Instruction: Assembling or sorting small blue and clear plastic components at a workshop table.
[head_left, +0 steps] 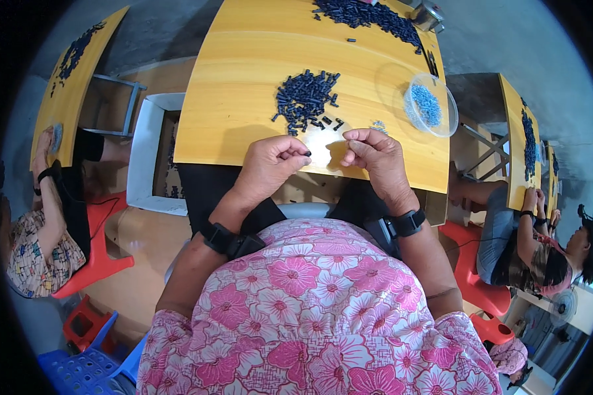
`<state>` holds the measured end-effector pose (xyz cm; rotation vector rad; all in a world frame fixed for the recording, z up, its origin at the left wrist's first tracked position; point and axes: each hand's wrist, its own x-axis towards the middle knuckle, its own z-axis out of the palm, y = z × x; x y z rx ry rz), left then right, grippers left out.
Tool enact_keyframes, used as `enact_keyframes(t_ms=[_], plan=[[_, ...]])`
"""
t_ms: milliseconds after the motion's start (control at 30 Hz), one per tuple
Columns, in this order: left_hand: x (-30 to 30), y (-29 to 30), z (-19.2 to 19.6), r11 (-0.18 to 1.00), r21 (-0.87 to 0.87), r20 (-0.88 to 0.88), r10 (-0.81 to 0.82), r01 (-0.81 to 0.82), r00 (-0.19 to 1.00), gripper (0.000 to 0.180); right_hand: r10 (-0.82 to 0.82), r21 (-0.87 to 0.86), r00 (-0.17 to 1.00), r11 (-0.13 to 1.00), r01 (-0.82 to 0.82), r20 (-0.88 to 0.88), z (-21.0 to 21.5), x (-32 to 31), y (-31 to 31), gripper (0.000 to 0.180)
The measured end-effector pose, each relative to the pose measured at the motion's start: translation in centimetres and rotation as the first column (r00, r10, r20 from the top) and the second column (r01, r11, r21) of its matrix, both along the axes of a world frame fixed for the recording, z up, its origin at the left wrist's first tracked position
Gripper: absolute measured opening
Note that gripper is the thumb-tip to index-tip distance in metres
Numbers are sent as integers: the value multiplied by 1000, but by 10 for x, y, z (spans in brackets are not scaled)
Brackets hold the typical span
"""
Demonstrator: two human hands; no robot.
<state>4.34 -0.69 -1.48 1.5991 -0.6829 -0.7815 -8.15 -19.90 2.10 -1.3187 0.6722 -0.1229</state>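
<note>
My left hand (270, 164) is closed at the table's near edge, pinching a small black tubular piece (308, 153) whose end shows past the fingertips. Opposite it, my right hand (379, 163) has thumb and forefinger pressed together; anything between them is too small to make out. A heap of short black tubular pieces (304, 99) lies just beyond my left hand, with a few loose ones (327, 121) between the hands. Beyond my right hand is a little cluster of tiny pale blue parts (377, 126). More blue parts (427, 104) fill the bottom of a clear round tub (451, 118).
The yellow tabletop (237, 85) carries a larger black heap (375, 23) at its far end, near a metal cup (427, 16). Thin dark tools (431, 63) lie along the right edge. A white box (145, 155) stands left of the table. People sit at tables on both sides.
</note>
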Motion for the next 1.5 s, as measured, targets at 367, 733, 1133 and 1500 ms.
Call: enact_keyframes(t_ms=[367, 733, 1133, 1500], plan=[[3, 1, -2, 1000, -7, -7, 14, -14, 1000, 10, 148, 126, 988, 980, -153, 46, -10, 20, 21, 19], [4, 1, 3, 1000, 23, 8, 8, -8, 1000, 9, 192, 122, 981, 974, -191, 0, -14, 27, 26, 17], [2, 0, 4, 999, 4, -17, 33, -33, 999, 7, 279, -116, 960, 953, -279, -12, -2, 32, 28, 12], [2, 1, -3, 999, 25, 73, 42, -44, 996, 10, 329, -422, 941, 843, -333, -84, 2, 36, 32, 10]])
